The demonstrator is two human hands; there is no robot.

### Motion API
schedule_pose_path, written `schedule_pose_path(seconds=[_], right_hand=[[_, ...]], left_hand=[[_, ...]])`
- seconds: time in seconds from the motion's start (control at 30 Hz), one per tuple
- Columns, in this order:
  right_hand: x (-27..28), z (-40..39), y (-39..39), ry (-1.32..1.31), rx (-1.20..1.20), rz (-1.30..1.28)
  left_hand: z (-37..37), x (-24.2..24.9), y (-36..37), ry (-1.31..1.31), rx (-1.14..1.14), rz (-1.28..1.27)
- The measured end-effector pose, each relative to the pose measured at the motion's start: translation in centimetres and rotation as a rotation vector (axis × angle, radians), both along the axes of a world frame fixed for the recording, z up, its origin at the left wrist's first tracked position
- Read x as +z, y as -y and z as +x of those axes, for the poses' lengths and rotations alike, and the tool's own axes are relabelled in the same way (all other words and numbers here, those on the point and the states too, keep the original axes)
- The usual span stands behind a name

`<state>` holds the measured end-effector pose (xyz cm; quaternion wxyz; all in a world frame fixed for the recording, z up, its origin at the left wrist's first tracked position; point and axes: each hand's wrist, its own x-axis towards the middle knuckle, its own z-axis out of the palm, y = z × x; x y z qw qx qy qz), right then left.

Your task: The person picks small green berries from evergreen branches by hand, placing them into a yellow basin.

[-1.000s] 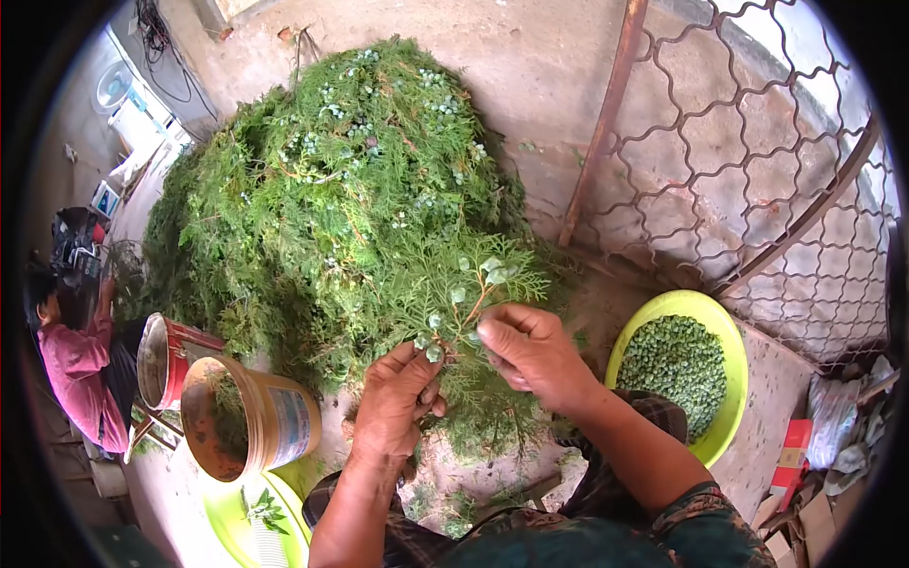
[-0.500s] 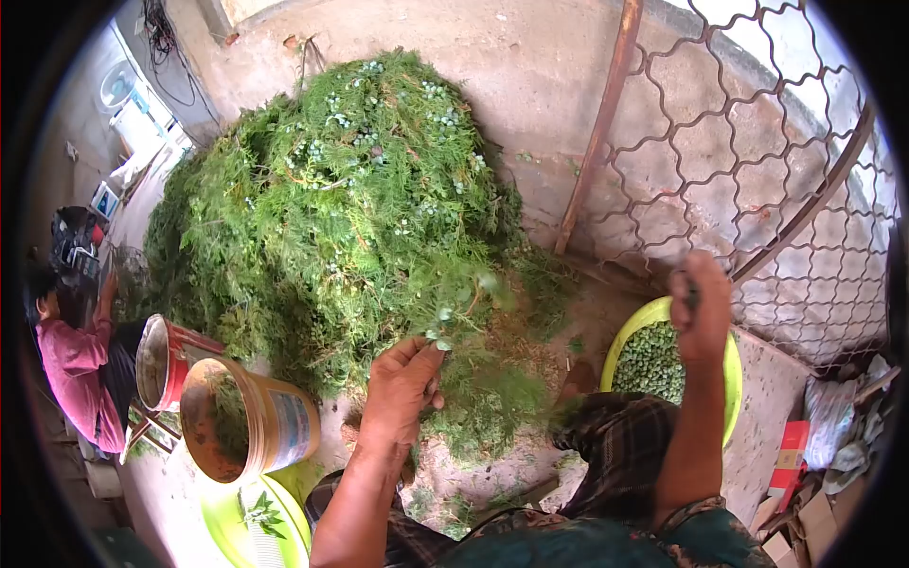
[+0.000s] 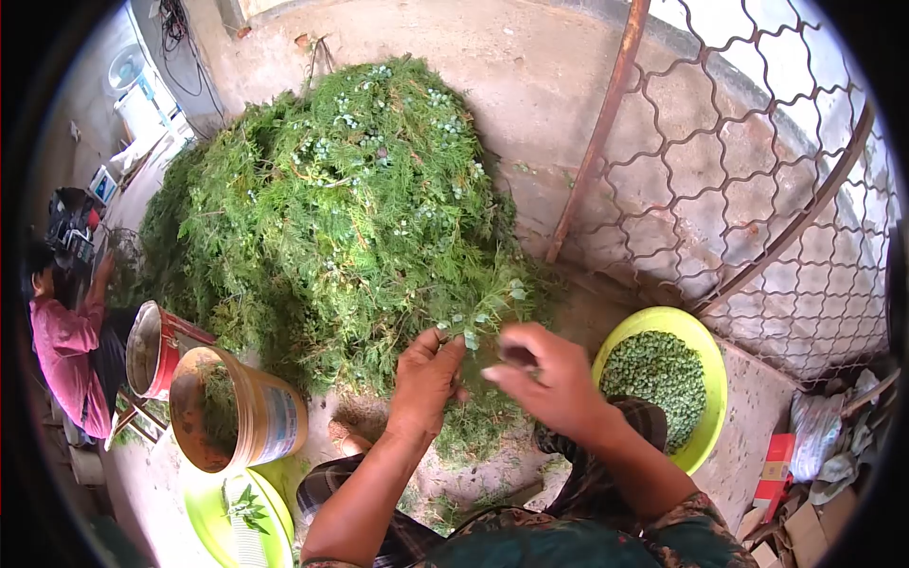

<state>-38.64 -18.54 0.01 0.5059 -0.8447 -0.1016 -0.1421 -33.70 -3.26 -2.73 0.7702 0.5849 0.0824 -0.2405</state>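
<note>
Left hand (image 3: 426,379) has a green sprig (image 3: 478,317) w/ pale berries pinched in closed fingers (image 3: 445,352), sprig sticking up and right from the fingertips, just in front of the big heap of cut branches (image 3: 331,208). Right hand (image 3: 549,379) is just right of the sprig, blurred, fingers partly curled; can't tell if they grip anything or touch the sprig. Right of that hand, near: lime basin (image 3: 705,360) full of picked green berries (image 3: 658,374). Left, near: tan bucket (image 3: 241,412) and a red tin (image 3: 151,346) beside it, another lime basin (image 3: 222,516) below. Far left, a person in a pink top (image 3: 62,355). Metal grille (image 3: 776,170) behind right
</note>
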Motion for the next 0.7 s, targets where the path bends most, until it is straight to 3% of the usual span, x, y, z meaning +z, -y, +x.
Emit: schedule_pose_path(seconds=[0.1,0.3,0.4,0.47,0.6,0.7], right_hand=[[-1.2,1.7,-1.5,-0.074,-0.073,0.044],[-4.2,3.1,-0.8,-0.031,0.02,0.112],[-0.9,3.9,3.0,-0.232,-0.172,0.684],[0.3,3.5,5.1,-0.339,0.028,1.228],[-0.1,2.1,2.0,-0.587,0.067,1.366],[-2.3,1.7,1.5,-0.587,0.107,0.949]], left_hand=[[-0.3,-0.4,0.2,0.032,0.019,0.007],[-0.4,-1.2,-0.3,0.087,0.041,0.022],[0.6,-0.6,-1.8,0.028,0.059,0.037],[0.6,0.0,-2.1,-0.003,0.062,0.049],[0.6,0.6,-1.9,-0.016,0.02,0.057],[0.5,0.4,-1.5,-0.001,-0.01,0.057]])
